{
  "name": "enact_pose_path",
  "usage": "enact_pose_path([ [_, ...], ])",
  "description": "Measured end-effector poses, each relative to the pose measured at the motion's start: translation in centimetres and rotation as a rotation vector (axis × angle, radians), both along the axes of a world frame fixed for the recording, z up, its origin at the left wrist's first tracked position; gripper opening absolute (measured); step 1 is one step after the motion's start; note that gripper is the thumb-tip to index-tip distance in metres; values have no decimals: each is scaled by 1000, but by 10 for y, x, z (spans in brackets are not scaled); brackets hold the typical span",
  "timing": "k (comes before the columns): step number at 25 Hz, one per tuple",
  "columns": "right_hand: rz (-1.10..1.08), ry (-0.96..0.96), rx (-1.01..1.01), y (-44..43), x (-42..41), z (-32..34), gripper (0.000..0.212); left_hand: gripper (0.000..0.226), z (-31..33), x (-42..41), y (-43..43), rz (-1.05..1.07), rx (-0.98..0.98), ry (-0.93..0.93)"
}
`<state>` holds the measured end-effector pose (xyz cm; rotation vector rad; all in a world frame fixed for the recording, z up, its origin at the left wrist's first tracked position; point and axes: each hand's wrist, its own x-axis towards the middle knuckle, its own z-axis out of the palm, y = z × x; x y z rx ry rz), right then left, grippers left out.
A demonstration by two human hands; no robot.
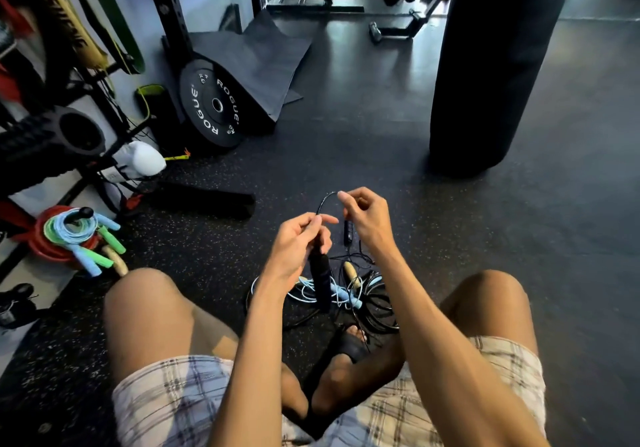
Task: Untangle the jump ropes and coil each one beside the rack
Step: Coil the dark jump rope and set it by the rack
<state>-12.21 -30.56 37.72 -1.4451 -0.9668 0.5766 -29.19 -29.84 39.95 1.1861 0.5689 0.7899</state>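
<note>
At the far left stands the rack, dark-framed, with bands and a foam roller stowed on it; low beside it, on a stack of red plates, lie the coiled ropes, one pale blue and one green, with a wooden handle poking out just beneath them; further back a black bumper plate leans against an upright, with a dark mat slumped behind it. The person sits on the speckled floor with knees spread; the left hand is raised between them, its grip clenched on the top of a black foam handle that hangs straight down from the fist; a thin black cord arcs up from that hand to the right hand, whose thumb and forefinger pinch the cord near the top of the arc, the other fingers curled; a second slim black handle dangles just left of the right wrist. Below both hands, on the floor between the knees, lies the tangled pile: black cords, a pale blue rope with its handle, and a wooden handle, all crossing one another. To the right, well apart, a black punching bag hangs near the floor.
</note>
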Motion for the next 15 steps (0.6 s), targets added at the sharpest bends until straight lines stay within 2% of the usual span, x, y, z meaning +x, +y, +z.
enact_pose_path([
  [4,69,33,-121,-14,-20,-34,28,23,18,-13,9,0,-43,-20],
  [8,201,28,-282,-22,-37,-62,11,22,30,-21,18,14,-59,-86],
  [10,234,-5,-346,-25,-40,-67,13,19,31,-21,24,40,-51,-145],
  [13,277,-6,-404,-31,-42,-63,15,19,28,-20,36,145,-24,-189],
  [15,312,-44,-397,-33,-41,-57,15,20,20,-19,43,250,15,-139],
])
